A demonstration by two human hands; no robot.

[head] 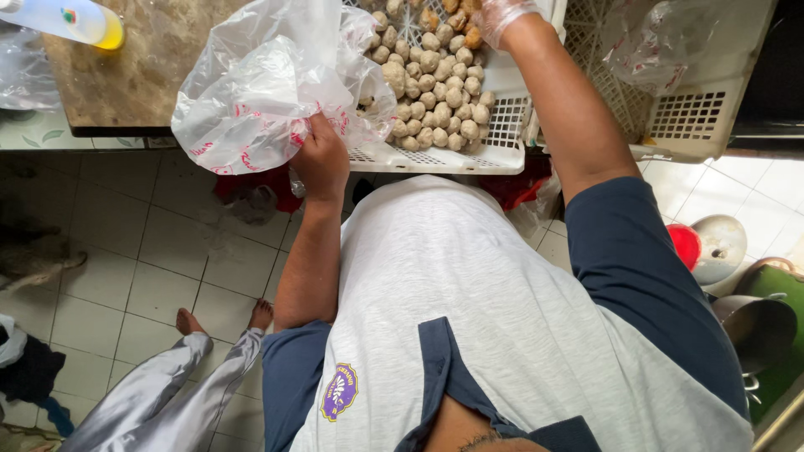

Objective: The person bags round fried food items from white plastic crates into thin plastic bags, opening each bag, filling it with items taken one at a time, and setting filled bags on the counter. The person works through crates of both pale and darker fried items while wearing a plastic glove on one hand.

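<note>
Meatballs [435, 92] lie heaped in a white slotted tray [502, 151] at the bench [134, 75] edge. The left hand [321, 159] has its fingers clenched on the rim of a clear plastic bag [260, 75], holding it just beside the heap. The right hand [502, 17], in a thin clear glove, reaches over the tray's far end; whether its fingers grasp anything cannot be told
</note>
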